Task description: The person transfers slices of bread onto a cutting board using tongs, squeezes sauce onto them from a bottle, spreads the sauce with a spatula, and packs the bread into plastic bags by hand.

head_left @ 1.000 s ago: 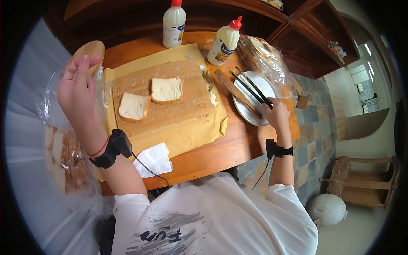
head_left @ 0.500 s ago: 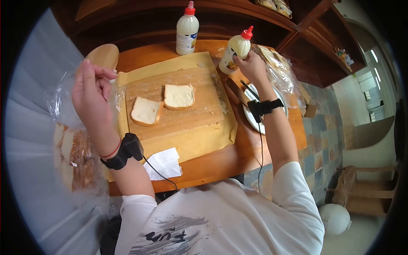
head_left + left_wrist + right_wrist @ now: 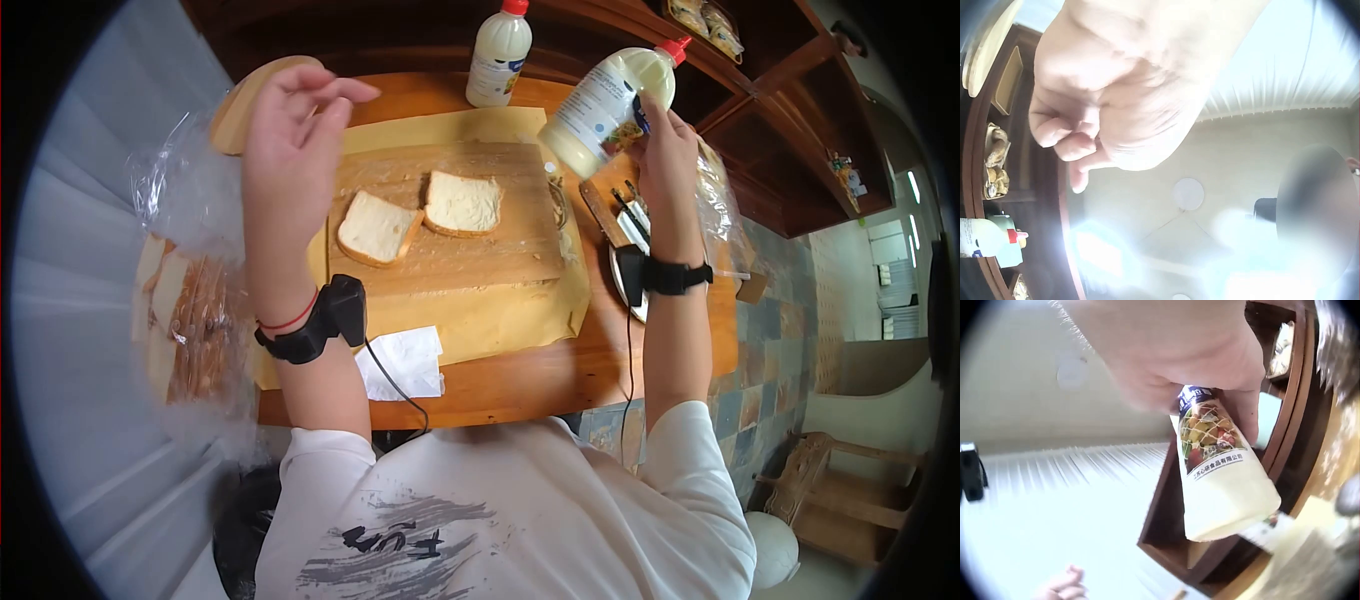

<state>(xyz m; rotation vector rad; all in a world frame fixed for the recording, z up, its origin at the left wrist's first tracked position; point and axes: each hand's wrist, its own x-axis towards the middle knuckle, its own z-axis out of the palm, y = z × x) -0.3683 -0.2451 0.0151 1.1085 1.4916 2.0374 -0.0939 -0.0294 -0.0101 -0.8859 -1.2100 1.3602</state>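
Observation:
My right hand (image 3: 668, 170) grips a white sauce bottle (image 3: 606, 112) with a red cap, tilted and raised above the table's right side. In the right wrist view, that hand (image 3: 1191, 356) wraps the labelled bottle (image 3: 1225, 487), base toward the camera. Raised over the left of the board, my left hand (image 3: 295, 150) holds nothing; its fingers hang loosely bent, as the left wrist view shows of the hand (image 3: 1116, 87). Two bread slices (image 3: 378, 228) (image 3: 463, 204) lie side by side on the wooden board (image 3: 480, 262).
A second bottle (image 3: 498, 60) stands at the back. On the right are a white plate (image 3: 625, 270) with dark-handled tools and a wooden spatula (image 3: 602, 212). Bagged bread (image 3: 190, 320) lies at left, a round wooden board (image 3: 240, 110) behind it, a tissue (image 3: 405, 365) near the front edge.
My right hand has let go of the dark-handled tools at the plate, taken hold of the nearer bottle, and lifted and tilted it. My left hand has moved right.

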